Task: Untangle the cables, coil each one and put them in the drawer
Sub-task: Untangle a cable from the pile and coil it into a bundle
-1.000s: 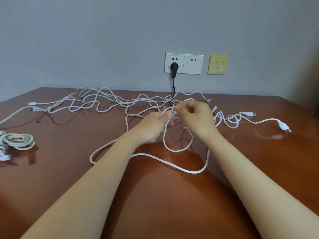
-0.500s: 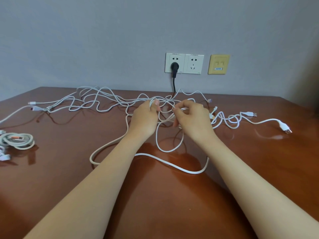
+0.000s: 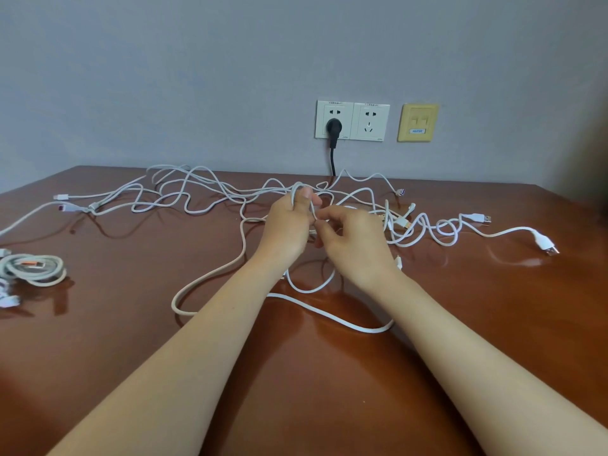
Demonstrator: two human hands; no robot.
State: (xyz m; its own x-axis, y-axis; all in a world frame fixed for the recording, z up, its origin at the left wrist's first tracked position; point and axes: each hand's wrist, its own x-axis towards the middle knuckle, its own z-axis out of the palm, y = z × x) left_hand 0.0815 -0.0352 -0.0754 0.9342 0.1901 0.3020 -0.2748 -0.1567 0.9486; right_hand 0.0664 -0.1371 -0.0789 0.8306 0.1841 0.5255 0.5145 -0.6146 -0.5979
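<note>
Left hand (image 3: 289, 227) grips a white cable loop (image 3: 297, 186) held above the table (image 3: 329, 390), apparently anchoring the tangle (image 3: 230, 192); right hand (image 3: 357, 240) pinches a strand (image 3: 314, 214) just beside it, likely to draw it free. A coiled cable (image 3: 36, 269) lies far left; no drawer shows.

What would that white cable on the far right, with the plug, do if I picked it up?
Probably flop: the white cable lies in loose curves on the table. Likely light, being thin. It may snag, since its other end runs into the tangle by the right hand.
</note>
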